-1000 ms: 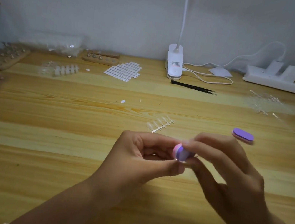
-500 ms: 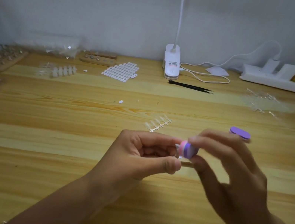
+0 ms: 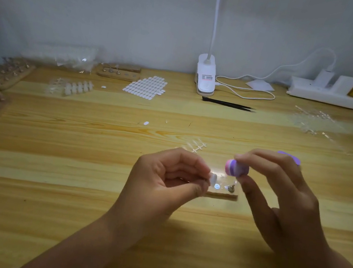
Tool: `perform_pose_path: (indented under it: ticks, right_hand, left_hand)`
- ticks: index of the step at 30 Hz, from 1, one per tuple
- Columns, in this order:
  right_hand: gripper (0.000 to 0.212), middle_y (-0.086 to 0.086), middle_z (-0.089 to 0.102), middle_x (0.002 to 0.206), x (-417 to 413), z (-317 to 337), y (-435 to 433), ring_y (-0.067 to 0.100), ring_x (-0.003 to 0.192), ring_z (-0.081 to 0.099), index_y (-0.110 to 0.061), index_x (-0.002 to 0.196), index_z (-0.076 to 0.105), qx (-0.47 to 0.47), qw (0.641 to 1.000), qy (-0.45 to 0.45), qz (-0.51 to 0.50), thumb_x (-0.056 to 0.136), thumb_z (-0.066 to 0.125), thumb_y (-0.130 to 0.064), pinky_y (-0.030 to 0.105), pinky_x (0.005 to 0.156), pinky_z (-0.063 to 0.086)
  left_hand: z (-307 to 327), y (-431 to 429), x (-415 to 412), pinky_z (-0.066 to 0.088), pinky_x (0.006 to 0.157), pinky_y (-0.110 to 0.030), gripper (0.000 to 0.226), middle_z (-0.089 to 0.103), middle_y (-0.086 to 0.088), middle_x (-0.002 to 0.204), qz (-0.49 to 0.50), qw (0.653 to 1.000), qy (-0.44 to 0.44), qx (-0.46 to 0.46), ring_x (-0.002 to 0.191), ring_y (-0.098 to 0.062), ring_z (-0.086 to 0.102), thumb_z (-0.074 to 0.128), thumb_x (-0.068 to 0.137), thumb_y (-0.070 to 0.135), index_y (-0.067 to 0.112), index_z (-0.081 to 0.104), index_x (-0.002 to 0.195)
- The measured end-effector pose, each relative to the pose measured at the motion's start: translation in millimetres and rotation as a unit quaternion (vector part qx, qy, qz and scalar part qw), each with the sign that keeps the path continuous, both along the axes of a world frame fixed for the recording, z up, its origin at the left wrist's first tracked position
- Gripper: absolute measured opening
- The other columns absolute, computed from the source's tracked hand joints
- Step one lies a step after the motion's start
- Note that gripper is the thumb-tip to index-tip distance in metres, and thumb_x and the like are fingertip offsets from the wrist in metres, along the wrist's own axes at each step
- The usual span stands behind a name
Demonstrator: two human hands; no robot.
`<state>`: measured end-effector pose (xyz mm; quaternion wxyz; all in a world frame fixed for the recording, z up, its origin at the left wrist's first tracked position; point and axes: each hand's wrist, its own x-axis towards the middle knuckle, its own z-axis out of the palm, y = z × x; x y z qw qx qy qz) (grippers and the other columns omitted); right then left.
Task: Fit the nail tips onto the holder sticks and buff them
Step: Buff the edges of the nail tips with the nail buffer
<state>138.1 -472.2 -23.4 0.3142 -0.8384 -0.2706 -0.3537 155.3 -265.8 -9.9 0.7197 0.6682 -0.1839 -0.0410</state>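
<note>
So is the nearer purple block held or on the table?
Held: the right hand pinches the buffer block, off the table.

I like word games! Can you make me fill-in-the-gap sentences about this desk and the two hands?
The right hand holds a pink and ____ buffer.
The left hand pinches a nail tip, coloured ____.
The tweezers near the lamp are ____.
Missing words: purple, white, black.

The left hand (image 3: 168,179), its forearm running off toward 7 o'clock, curls its fingers and pinches a nail tip (image 3: 212,179) at its 3 o'clock side, while the right hand (image 3: 281,198), forearm toward 4 o'clock, pinches a buffer block (image 3: 236,168) at its fingertips, just apart.
</note>
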Motion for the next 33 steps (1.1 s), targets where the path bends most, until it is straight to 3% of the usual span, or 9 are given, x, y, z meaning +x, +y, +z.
perform_pose_path:
  ticks: [3, 6, 10, 15, 18, 24, 29, 33]
  right_hand:
    - [0.026, 0.007, 0.063, 0.112, -5, 2, 5, 0.017, 0.106, 0.062, -0.009, 0.121, 0.059, 0.028, 0.999, 0.019, 0.013, 0.095, 0.056, -0.008, 0.027, 0.094, 0.049]
    - [0.028, 0.010, 0.064, 0.112, -10, -1, 11, 0.019, 0.106, 0.063, -0.006, 0.124, 0.062, -0.014, 0.998, 0.032, 0.057, 0.096, 0.056, -0.007, 0.027, 0.090, 0.050]
    - [0.028, 0.011, 0.065, 0.111, -3, 0, -1, 0.023, 0.102, 0.064, -0.002, 0.121, 0.066, -0.029, 0.998, 0.046, 0.019, 0.096, 0.055, -0.008, 0.036, 0.084, 0.053]
    - [0.028, 0.011, 0.064, 0.113, -9, -2, 11, 0.022, 0.108, 0.063, -0.004, 0.122, 0.064, 0.009, 0.996, 0.042, 0.076, 0.095, 0.056, -0.004, 0.031, 0.089, 0.052]
    - [0.027, 0.012, 0.065, 0.112, -4, -3, 4, 0.023, 0.106, 0.064, -0.002, 0.121, 0.064, -0.004, 0.998, 0.053, 0.047, 0.095, 0.055, -0.006, 0.038, 0.086, 0.054]
    - [0.026, 0.009, 0.064, 0.114, -12, -1, 16, 0.019, 0.109, 0.063, -0.007, 0.122, 0.060, 0.030, 0.996, 0.019, 0.080, 0.096, 0.056, -0.006, 0.030, 0.092, 0.051]
    - [0.027, 0.008, 0.065, 0.111, -5, -2, 9, 0.020, 0.105, 0.064, -0.008, 0.122, 0.058, 0.025, 0.999, 0.024, 0.006, 0.095, 0.056, -0.008, 0.038, 0.089, 0.054]
    - [0.027, 0.005, 0.062, 0.116, -18, -4, 23, 0.018, 0.109, 0.061, -0.009, 0.123, 0.063, 0.012, 0.998, -0.004, 0.065, 0.096, 0.058, -0.004, 0.031, 0.091, 0.051]
  left_hand:
    - [-1, -1, -2, 0.057, 0.072, -0.026, 0.024, 0.074, -0.003, 0.082, 0.036, 0.995, -0.075, 0.050, 0.078, -0.016, 0.072, 0.075, 0.075, -0.008, 0.014, 0.071, 0.084]
    - [-1, 0, -2, 0.057, 0.069, -0.025, 0.032, 0.072, 0.002, 0.083, 0.071, 0.980, -0.153, 0.105, 0.078, -0.015, 0.072, 0.075, 0.075, -0.009, 0.019, 0.064, 0.087]
    - [-1, 0, -1, 0.058, 0.069, -0.026, 0.038, 0.072, 0.001, 0.082, 0.094, 0.976, -0.168, 0.106, 0.080, -0.017, 0.073, 0.073, 0.074, -0.010, 0.019, 0.051, 0.082]
    - [-1, 0, 0, 0.056, 0.072, -0.024, 0.039, 0.070, -0.001, 0.083, 0.079, 0.977, -0.182, 0.082, 0.079, -0.019, 0.070, 0.072, 0.073, -0.014, 0.016, 0.048, 0.081]
    - [-1, 0, 0, 0.056, 0.072, -0.031, 0.041, 0.068, -0.005, 0.079, 0.070, 0.982, -0.167, 0.050, 0.076, -0.023, 0.069, 0.066, 0.074, -0.020, 0.016, 0.048, 0.082]
    - [2, 0, 0, 0.058, 0.074, -0.042, 0.040, 0.069, -0.009, 0.081, 0.042, 0.993, -0.104, -0.023, 0.078, -0.025, 0.068, 0.068, 0.074, -0.017, 0.018, 0.051, 0.086]
    - [5, -3, 0, 0.052, 0.074, -0.024, 0.038, 0.059, -0.001, 0.081, 0.010, 0.994, -0.043, -0.101, 0.079, -0.015, 0.062, 0.065, 0.074, -0.014, 0.016, 0.048, 0.089]
    - [5, -2, 0, 0.052, 0.072, -0.024, 0.039, 0.056, 0.004, 0.085, -0.039, 0.990, -0.006, -0.135, 0.080, -0.013, 0.061, 0.063, 0.075, -0.016, 0.013, 0.048, 0.095]
